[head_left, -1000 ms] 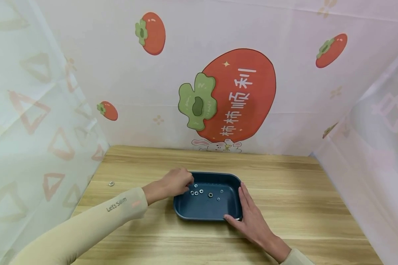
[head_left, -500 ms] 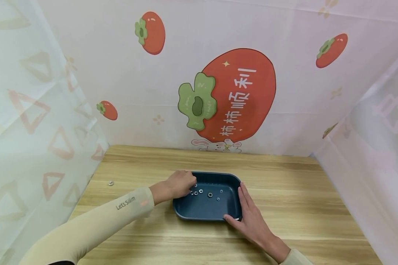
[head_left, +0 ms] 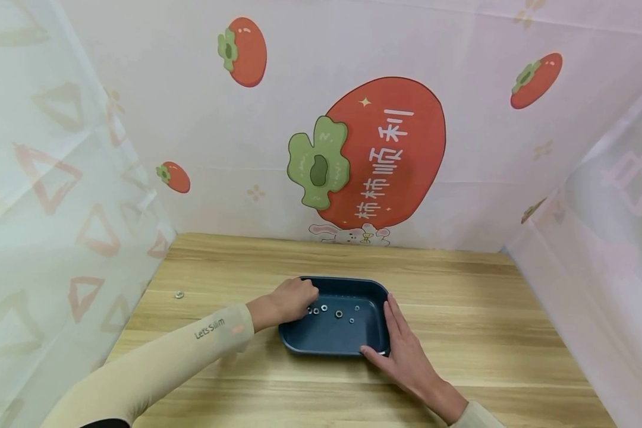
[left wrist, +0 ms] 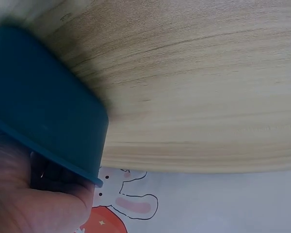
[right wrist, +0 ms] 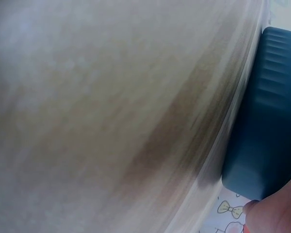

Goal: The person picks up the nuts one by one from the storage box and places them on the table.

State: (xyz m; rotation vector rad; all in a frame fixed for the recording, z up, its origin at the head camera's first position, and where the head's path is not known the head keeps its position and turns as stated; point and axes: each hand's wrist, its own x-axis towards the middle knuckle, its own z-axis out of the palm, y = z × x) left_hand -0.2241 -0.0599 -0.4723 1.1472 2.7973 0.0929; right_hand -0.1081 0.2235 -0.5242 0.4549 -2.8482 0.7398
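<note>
A screened-off tabletop booth, by its look; printed sheets (head_left: 278, 119) wall the wood-grain table (head_left: 460, 309) on three sides.

We cannot tell whether the left hand (head_left: 290, 300) grips anything: its fingertips are hidden. The metal rings (head_left: 339, 314) look too small to identify. The right wrist view crops the tray (head_left: 329, 340) and blurs the worktop (right wrist: 184, 107).
</note>
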